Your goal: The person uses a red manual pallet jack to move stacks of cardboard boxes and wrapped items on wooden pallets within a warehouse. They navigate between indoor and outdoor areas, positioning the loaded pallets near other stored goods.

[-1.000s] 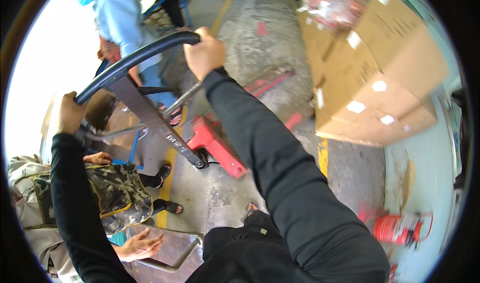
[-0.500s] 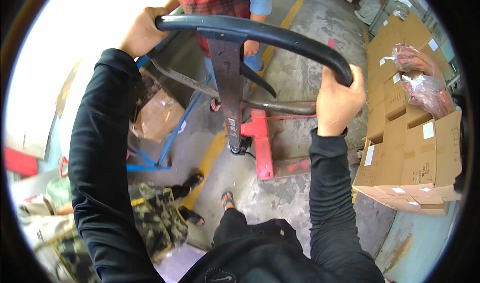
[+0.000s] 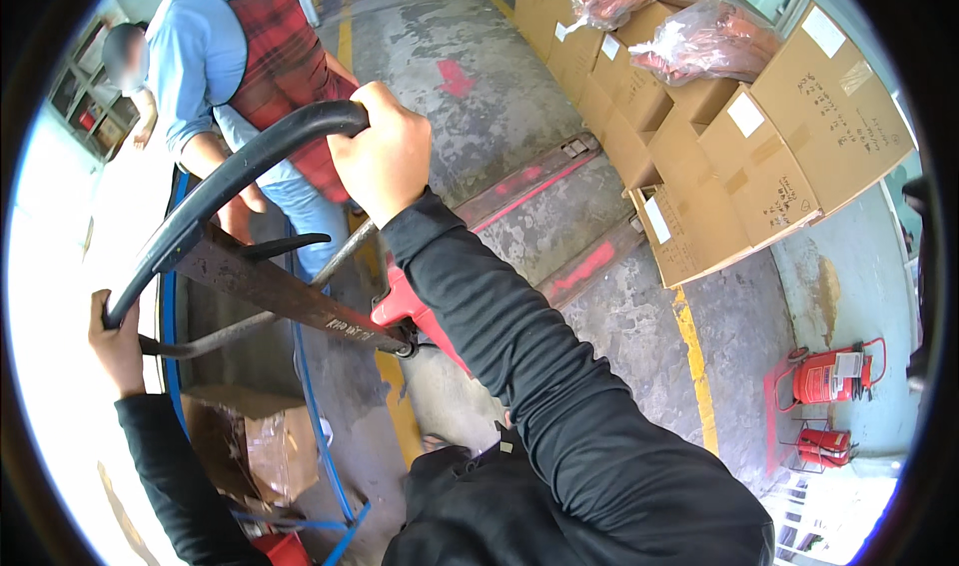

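Both my hands grip the black loop handle (image 3: 225,181) of a red pallet jack (image 3: 415,311). My right hand (image 3: 385,156) is closed on the handle's upper end, my left hand (image 3: 118,341) on its lower end at the left. The rusty tiller bar (image 3: 280,291) runs down to the red jack body, whose forks (image 3: 559,221) reach over the concrete floor toward stacked cardboard boxes (image 3: 739,156). I wear black sleeves.
A person in a blue shirt and red checked apron (image 3: 255,66) stands just beyond the handle. Plastic-wrapped bundles (image 3: 689,36) lie on the boxes. Red fire extinguishers (image 3: 834,376) stand at the right wall. A blue-framed cart with a wrapped box (image 3: 270,446) is at lower left.
The view has swung: the handle now slants from upper right to lower left, and the boxes lie further to the upper right. Both hands stay on the handle.
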The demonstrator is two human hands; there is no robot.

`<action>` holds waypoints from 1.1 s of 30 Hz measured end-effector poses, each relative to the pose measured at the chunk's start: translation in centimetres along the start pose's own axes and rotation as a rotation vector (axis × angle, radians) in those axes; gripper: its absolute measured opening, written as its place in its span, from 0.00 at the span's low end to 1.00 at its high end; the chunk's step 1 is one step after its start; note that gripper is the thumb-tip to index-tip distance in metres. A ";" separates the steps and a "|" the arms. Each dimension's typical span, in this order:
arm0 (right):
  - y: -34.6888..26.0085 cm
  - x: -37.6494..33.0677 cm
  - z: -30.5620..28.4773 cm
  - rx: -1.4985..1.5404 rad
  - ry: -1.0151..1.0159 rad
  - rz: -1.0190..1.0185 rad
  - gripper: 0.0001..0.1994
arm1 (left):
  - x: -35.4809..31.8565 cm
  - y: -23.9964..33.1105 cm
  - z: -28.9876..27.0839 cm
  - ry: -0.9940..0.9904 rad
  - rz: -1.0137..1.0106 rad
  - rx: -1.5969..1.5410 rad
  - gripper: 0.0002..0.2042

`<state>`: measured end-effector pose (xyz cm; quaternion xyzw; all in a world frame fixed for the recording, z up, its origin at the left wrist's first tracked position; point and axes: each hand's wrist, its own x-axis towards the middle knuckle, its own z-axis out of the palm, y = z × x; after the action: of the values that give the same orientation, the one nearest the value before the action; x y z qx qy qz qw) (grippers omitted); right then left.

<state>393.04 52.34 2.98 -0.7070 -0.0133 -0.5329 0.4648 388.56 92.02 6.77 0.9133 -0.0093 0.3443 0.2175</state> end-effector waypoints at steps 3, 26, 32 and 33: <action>4.1 1.6 3.6 -0.007 0.104 -0.002 0.09 | 3.9 -0.8 3.3 0.028 -0.033 -0.028 0.11; 7.7 7.7 20.9 -0.375 0.117 0.104 0.13 | 45.4 -3.0 39.3 -0.043 0.851 -0.463 0.14; 8.4 9.3 21.3 -0.457 0.178 0.094 0.14 | 50.9 7.3 51.3 -0.158 1.037 -0.743 0.16; 8.8 9.5 21.3 -0.528 0.162 0.135 0.14 | 51.4 9.3 53.0 -0.188 1.048 -0.799 0.16</action>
<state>417.46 57.17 4.56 -0.7580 0.2104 -0.5404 0.2984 459.39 69.06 7.51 0.6633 -0.5977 0.2936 0.3415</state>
